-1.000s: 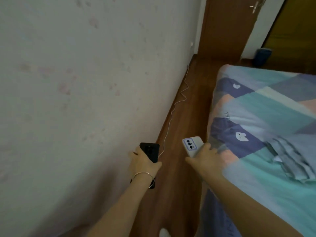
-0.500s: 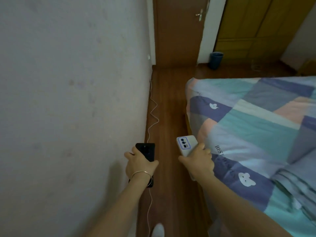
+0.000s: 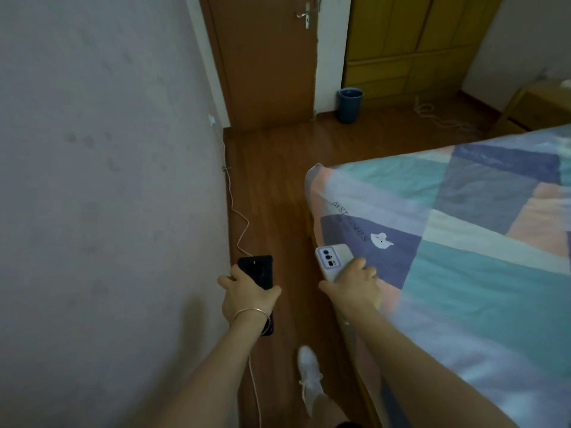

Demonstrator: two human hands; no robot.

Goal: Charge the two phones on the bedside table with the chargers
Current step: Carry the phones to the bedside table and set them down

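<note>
Left hand (image 3: 247, 299) grip closed around black phone (image 3: 258, 270), near the left wall, right hand (image 3: 353, 287) grip closed around white phone (image 3: 333, 261), beside bed (image 3: 479, 242) edge, white cable (image 3: 239, 223) along floor (image 3: 278, 193).

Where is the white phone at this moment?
The white phone is in the right hand, low in the head view, beside the bed's patchwork cover and to the right of the black phone.

The left hand (image 3: 247, 299) grips a black phone (image 3: 258, 271) near the wall (image 3: 102, 180); the right hand (image 3: 353, 287) grips a white phone (image 3: 332, 261) beside the bed (image 3: 463, 242). A white cable (image 3: 238, 217) trails along the floor (image 3: 278, 186) by the wall.
</note>
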